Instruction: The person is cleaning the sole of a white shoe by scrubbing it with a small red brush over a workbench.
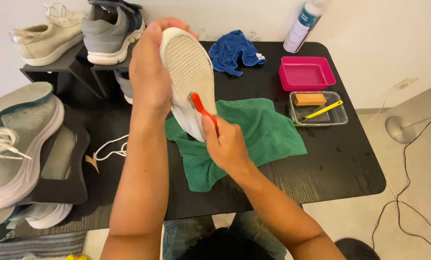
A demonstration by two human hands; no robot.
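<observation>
Grip of left hand (150,72) wrapped tight around white shoe (189,77); right hand (225,142) grip closed on red toothbrush (202,110), head against sole.

on the black table (331,163): a green cloth (268,130) spread near the middle, a crumpled blue cloth (234,52) behind it, a pink tray (306,73) to the right, and just in front of that a clear tray (339,115) holding a brown block (310,99) and a yellow-handled brush (320,111). at the back edge, a white spray bottle (304,24) with a teal label. at the far left, a beige sneaker (49,36) and a grey sneaker (110,32) side by side on black stands (63,67). nearer, a pale grey sneaker (18,144) with white laces lying over a black insole board (73,168). on the floor at right, black cables (408,192).
</observation>
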